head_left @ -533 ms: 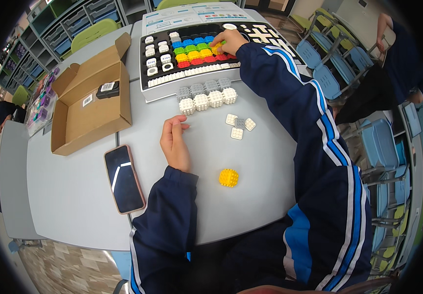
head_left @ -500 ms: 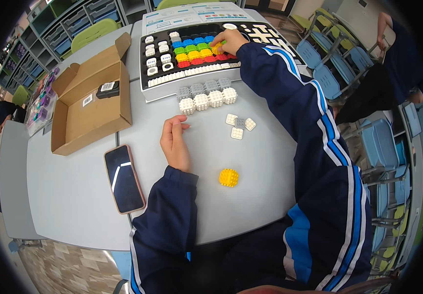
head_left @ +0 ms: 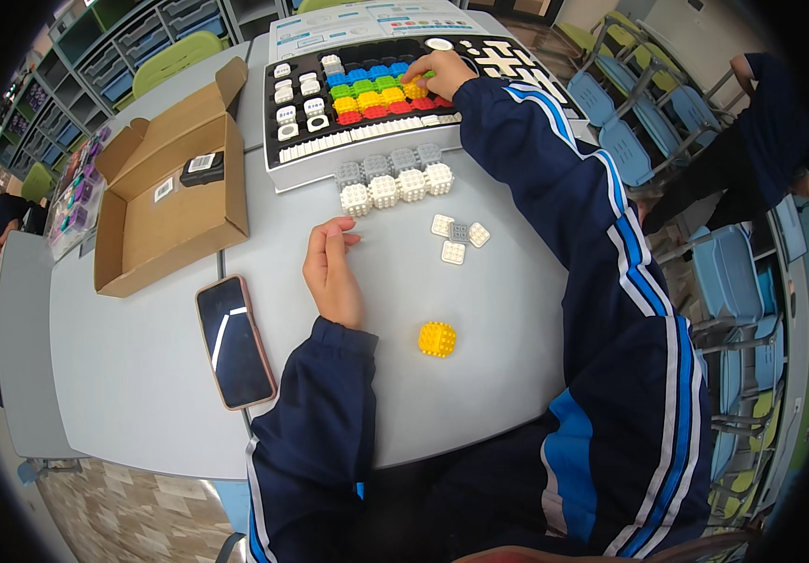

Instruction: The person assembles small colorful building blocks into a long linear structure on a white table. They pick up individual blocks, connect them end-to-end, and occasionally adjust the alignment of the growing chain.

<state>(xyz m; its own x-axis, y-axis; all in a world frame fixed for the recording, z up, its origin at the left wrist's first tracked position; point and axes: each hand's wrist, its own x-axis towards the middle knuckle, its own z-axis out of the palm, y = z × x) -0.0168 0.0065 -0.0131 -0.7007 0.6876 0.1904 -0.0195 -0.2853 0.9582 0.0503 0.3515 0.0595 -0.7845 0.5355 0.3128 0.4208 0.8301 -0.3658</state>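
My right hand (head_left: 440, 77) reaches over the far tray (head_left: 282, 176), its fingertips pinched on a yellow studded block (head_left: 415, 88) in the colourful rows. Around it sit blue blocks (head_left: 359, 77), green blocks (head_left: 363, 87), and red blocks (head_left: 374, 112). My left hand (head_left: 333, 277) rests on the table, fingers loosely bent and holding nothing. Just beyond it stand white studded cubes (head_left: 384, 191) with grey cubes (head_left: 376, 170) behind them. A lone yellow cube (head_left: 437, 340) lies nearer to me. Small white tiles (head_left: 453, 252) surround a grey piece (head_left: 459, 232).
A smartphone (head_left: 235, 342) lies left of my left forearm. Beyond it is an opened cardboard box (head_left: 170, 249) with a black item (head_left: 203, 169) inside. White connector pieces (head_left: 507, 61) fill the tray's right side. Stacked blue chairs (head_left: 625, 150) and a standing person (head_left: 751, 141) are at right.
The view has shifted very slightly. My right hand stays at the yellow block in the tray, and my left hand rests in almost the same place.
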